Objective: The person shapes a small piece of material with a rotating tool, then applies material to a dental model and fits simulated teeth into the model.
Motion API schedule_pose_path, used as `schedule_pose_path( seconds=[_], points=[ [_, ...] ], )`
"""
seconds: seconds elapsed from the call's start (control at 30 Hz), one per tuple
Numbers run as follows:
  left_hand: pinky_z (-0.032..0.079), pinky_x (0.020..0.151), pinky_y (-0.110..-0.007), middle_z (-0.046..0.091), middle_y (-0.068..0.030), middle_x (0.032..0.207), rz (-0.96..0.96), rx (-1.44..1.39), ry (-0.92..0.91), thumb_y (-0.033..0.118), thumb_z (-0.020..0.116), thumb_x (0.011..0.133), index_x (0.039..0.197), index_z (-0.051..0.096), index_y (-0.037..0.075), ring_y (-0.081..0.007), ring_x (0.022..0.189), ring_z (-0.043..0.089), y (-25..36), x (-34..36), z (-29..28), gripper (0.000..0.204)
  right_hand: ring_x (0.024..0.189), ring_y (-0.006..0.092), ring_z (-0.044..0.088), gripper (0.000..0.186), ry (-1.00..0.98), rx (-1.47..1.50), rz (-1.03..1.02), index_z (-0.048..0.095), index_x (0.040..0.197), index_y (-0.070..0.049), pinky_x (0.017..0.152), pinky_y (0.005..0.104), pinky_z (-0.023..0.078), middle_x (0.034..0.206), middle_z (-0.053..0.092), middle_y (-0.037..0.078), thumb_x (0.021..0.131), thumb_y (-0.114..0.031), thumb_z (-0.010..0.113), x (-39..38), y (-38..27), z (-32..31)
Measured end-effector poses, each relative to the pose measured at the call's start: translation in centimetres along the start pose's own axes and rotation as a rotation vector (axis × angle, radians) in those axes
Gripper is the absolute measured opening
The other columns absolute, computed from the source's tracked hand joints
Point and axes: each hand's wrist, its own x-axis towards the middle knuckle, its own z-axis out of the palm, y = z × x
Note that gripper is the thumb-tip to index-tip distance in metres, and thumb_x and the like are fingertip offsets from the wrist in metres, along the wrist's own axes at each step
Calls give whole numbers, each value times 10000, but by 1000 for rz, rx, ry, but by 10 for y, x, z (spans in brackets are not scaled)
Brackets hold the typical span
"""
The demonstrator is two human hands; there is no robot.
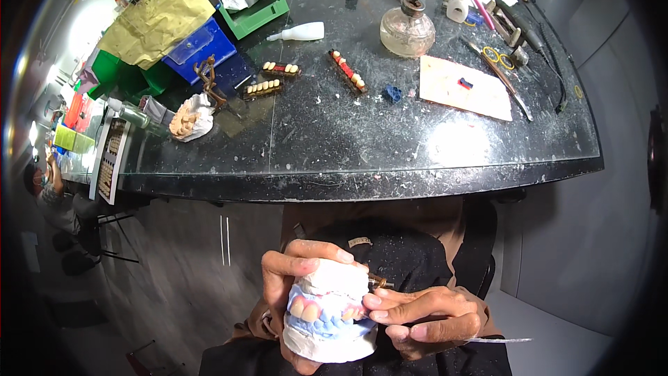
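Note:
Over my lap, my left hand (280,264) wraps round a dental model (330,348), fingers on its top and underside. The model has white plaster above and below, blue casts between, and ivory artificial teeth (304,310) set in pink wax. Part of a brass articulator (379,282) shows behind it. My right hand (435,310) is closed on a thin metal dental tool (501,340), whose shaft sticks out to the right. Thumb and fingertips of that hand touch the model's right side, by the teeth. The tool's working tip is hidden.
Beyond my lap is the black bench edge (362,188). On the bench are strips of artificial teeth (346,71), a glass spirit lamp (407,31), a wax-marked sheet (452,101), a plaster cast (193,118) and green and blue bins (261,10). A person (59,198) sits far left.

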Motion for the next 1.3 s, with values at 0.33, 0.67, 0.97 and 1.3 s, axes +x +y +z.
schedule_pose_path(
  seconds=[0.33, 0.67, 0.97, 1.3],
  points=[
    [512, 816, -423, 412, -262, 1068, 35, -116, 16, 416, 818, 561, 1123, 304, -36, -368, 949, 571, -12, -2, 2, 886, 880, 402, 607, 235, 77, 18, -52, 370, 875, 21, 852, 463, 469, 829, 588, 244, 775, 93, 570, 10, 4, 9],
    [442, 874, -523, 345, -160, 1113, -68, -46, 8, 420, 798, 539, 1183, 307, -33, -426, 1013, 519, -12, -7, 6, 927, 829, 325, 639, 347, 382, 85, -102, 244, 908, -34, 761, 388, 555, 877, 557, 232, 835, -120, 572, 7, 7, -9],
    [393, 929, -559, 334, -141, 1134, -18, -268, -8, 385, 836, 543, 1178, 327, 6, -421, 1043, 505, -19, -6, 10, 897, 682, 220, 652, 314, 505, -15, -181, 265, 879, -43, 698, 333, 577, 796, 553, 182, 873, -194, 540, 5, 4, -20],
    [381, 942, -561, 340, -139, 1133, -17, -395, 5, 311, 854, 513, 1168, 350, 29, -460, 1062, 475, -20, -6, 13, 874, 526, 337, 612, 277, 439, 82, -34, 246, 908, -46, 479, 386, 567, 783, 497, 231, 920, -255, 428, 1, 3, -31]
  ],
)
